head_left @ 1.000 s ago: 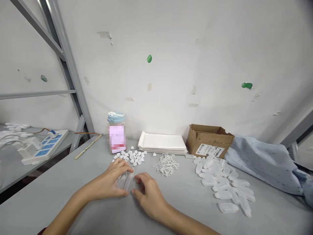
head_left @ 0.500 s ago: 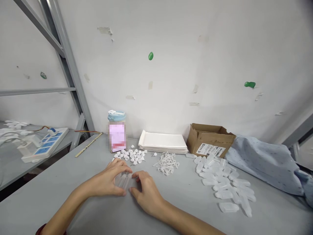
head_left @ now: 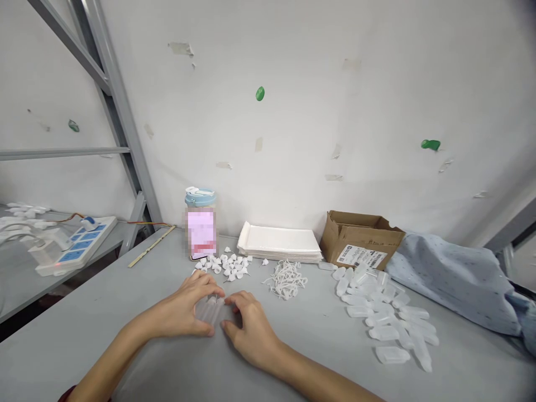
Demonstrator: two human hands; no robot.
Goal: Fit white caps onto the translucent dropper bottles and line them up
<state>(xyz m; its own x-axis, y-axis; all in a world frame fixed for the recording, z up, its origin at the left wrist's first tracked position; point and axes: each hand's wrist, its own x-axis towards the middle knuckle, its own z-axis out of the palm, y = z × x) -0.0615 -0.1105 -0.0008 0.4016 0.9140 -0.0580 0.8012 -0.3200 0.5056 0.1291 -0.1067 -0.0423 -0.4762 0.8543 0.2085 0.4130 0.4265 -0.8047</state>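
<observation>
Fingers of our left hand [head_left: 184,310] and right hand [head_left: 250,329] curl from either side around a clear plastic case [head_left: 211,309], pinching it low over the gray tabletop [head_left: 104,318] near its front edge. Small white caps [head_left: 224,266] lie just beyond, loose clear cases [head_left: 383,312] toward the right edge.

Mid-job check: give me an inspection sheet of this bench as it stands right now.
Surface: grey table, matte, lightly scuffed.
Job's things: clear plastic case between both hands, resting on the table.
Clutter: pile of clear cases; white caps; white loops; stack of white trays; cardboard box; bottle; blue cloth.
Grippers: left hand and right hand cupped around the case, fingertips on it.
Cables: orange wire by the power strip.
Surroundings: white wall with tape scraps; grey shelf frame.
</observation>
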